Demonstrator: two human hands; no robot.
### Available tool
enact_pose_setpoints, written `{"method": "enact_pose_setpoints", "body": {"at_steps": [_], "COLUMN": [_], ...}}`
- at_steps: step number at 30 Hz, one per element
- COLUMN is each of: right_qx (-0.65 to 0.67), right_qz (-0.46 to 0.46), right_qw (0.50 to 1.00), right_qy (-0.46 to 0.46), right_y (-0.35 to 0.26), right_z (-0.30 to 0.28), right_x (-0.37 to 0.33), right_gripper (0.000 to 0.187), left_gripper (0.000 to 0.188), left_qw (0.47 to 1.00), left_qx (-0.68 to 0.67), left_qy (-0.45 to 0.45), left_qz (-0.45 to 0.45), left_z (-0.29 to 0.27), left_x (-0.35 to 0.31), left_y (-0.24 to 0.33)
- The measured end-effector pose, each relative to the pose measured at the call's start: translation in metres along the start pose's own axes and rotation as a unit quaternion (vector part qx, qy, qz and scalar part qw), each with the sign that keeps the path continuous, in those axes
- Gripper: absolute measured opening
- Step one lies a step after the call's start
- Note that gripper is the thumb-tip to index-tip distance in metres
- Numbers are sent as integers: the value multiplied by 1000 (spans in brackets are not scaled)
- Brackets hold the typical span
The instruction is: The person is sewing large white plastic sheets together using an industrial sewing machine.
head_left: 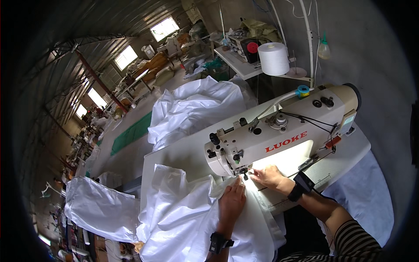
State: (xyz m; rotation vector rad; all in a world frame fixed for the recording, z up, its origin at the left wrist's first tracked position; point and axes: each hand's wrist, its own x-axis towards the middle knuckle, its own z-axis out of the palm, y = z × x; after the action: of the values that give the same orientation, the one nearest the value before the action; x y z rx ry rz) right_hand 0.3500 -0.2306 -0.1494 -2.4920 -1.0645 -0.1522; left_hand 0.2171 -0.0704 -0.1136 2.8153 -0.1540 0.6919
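A large white sewing machine stands on its pale table, its lamp lighting the bed under the arm. Glossy white fabric lies in loose folds around the presser foot and hangs over the front edge. My left hand rests flat on this fabric, fingers stretched to just left of the foot. On the foot's other side is my right hand, its fingers bent and pinched together close to the needle area. Whatever lies between those fingertips is too small to make out. Both wrists wear black bands with small devices.
A white thread cone stands on a holder behind the machine. More white fabric is heaped at the back and draped at the left. Pale cloth hangs at the right. A green sheet lies on the floor.
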Motion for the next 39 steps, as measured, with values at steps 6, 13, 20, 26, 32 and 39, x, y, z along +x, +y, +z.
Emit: {"method": "enact_pose_setpoints", "body": {"at_steps": [6, 13, 20, 26, 32, 39], "right_qx": [39, -48, -69, -71, -43, 268], "right_qz": [-10, -170, -94, 21, 79, 194], "right_qw": [999, 978, 993, 997, 994, 928], "right_qy": [-33, 109, 35, -22, -64, -172], "right_y": [-7, -19, -29, -45, -66, -60], "right_z": [9, -13, -25, -3, -13, -45], "right_x": [27, 13, -19, -25, -31, -41], "right_gripper": [28, 10, 14, 12, 16, 27], "left_gripper": [22, 32, 29, 25, 29, 24], "left_qw": [996, 998, 998, 1000, 1000, 999], "left_qx": [-23, -50, -11, -16, -19, 0], "left_qy": [-59, -11, -12, 19, 1, 28], "left_qz": [-61, -44, -54, -16, -19, -22], "left_z": [-10, -4, 0, 4, -4, -2], "left_x": [8, 3, -3, -5, -9, -11], "left_y": [9, 10, 4, 6, 9, 6]}}
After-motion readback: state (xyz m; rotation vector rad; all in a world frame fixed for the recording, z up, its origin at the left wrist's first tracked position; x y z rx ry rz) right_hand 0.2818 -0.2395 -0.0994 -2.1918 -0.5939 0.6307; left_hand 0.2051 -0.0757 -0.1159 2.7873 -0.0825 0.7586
